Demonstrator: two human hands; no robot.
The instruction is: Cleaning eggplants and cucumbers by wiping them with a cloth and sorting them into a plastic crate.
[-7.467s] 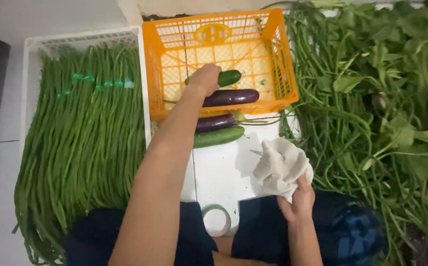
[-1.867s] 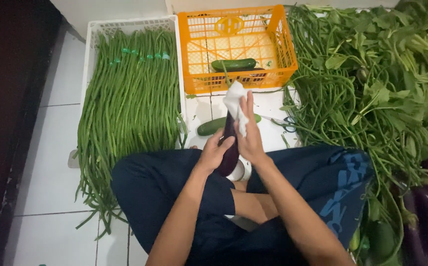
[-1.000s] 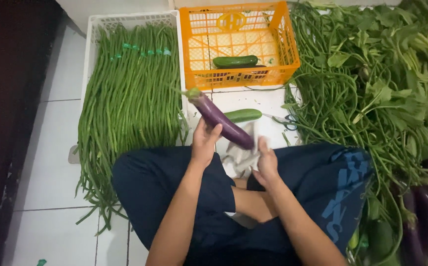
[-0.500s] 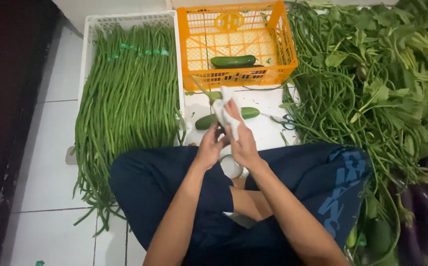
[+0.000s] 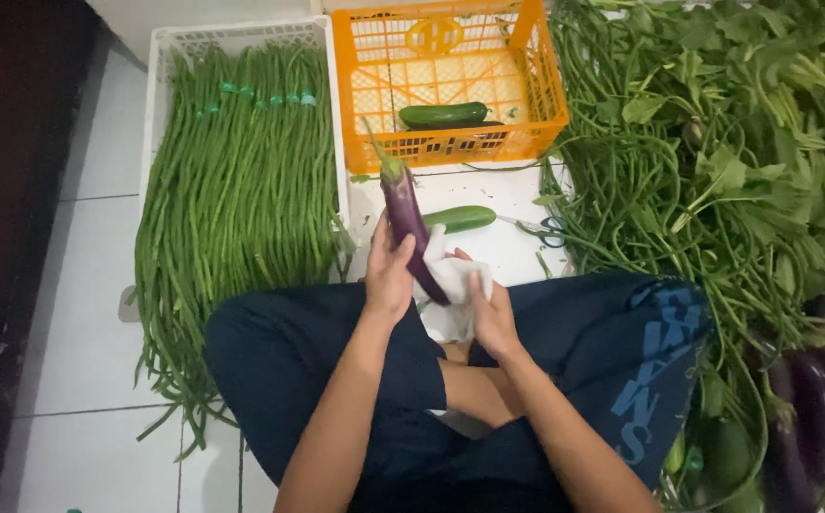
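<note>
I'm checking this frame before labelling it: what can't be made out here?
- Head view: lower end of the eggplant, hidden by the cloth and left hand.
- Dark thing behind the cucumber in the orange crate: unclear.
- Eggplants at right: cut by the edge.

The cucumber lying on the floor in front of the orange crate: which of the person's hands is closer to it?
Right, narrowly. The right hand, holding a white cloth, sits just below the cucumber. The left hand grips the purple eggplant, lower and further left.
</note>
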